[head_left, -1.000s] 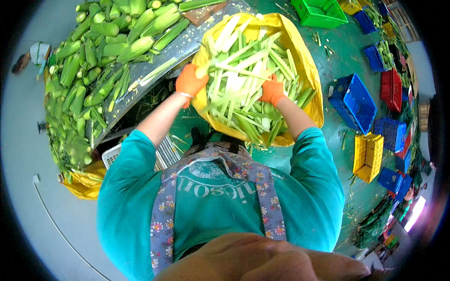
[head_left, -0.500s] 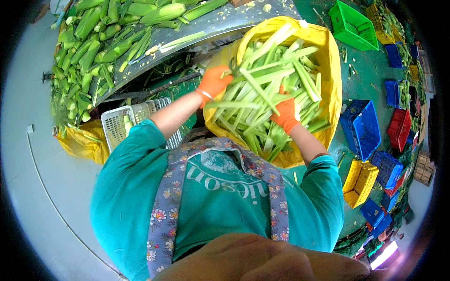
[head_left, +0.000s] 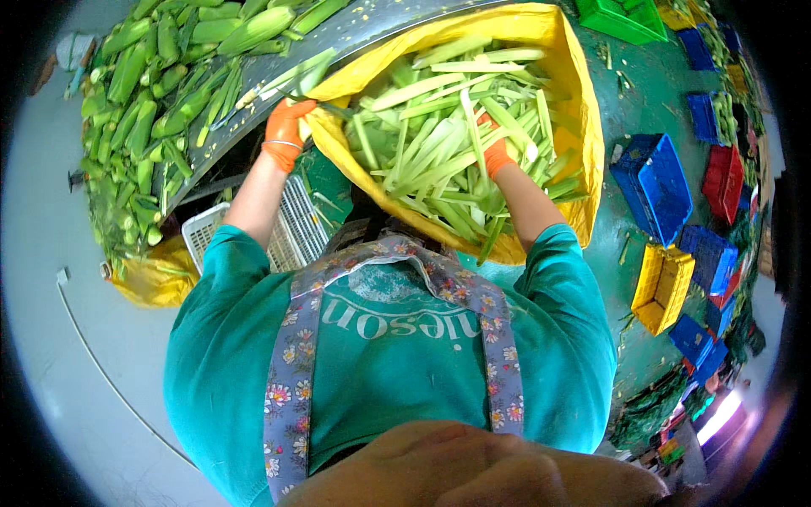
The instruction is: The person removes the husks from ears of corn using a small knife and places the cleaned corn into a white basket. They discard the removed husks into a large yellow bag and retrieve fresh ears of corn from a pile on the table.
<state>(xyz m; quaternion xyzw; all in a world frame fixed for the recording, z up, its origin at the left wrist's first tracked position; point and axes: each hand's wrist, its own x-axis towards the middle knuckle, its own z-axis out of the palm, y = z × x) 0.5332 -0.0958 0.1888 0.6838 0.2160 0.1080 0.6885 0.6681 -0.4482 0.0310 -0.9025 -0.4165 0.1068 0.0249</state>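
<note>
In orange gloves, my left hand [head_left: 287, 127] is closed on the left rim of a big yellow sack [head_left: 570, 72], beside the metal table. The sack holds a heap of pale green cut husks and leaves [head_left: 422, 144]. My right hand [head_left: 495, 150] is down in that heap, its fingers mostly hidden by leaves.
A metal table [head_left: 228, 135] bears piled corn [head_left: 139, 118]. Below are a white crate [head_left: 207, 241] and another yellow sack [head_left: 160, 283]. Blue [head_left: 650, 186], yellow [head_left: 659, 287], red [head_left: 722, 182] and green [head_left: 621, 17] crates stand right. A partly visible person [head_left: 72, 55] is upper left.
My left hand has moved out leftward and up to the sack's rim, pulling it toward the table. The sack opening looks wider. My right hand stays among the husks, now more covered.
</note>
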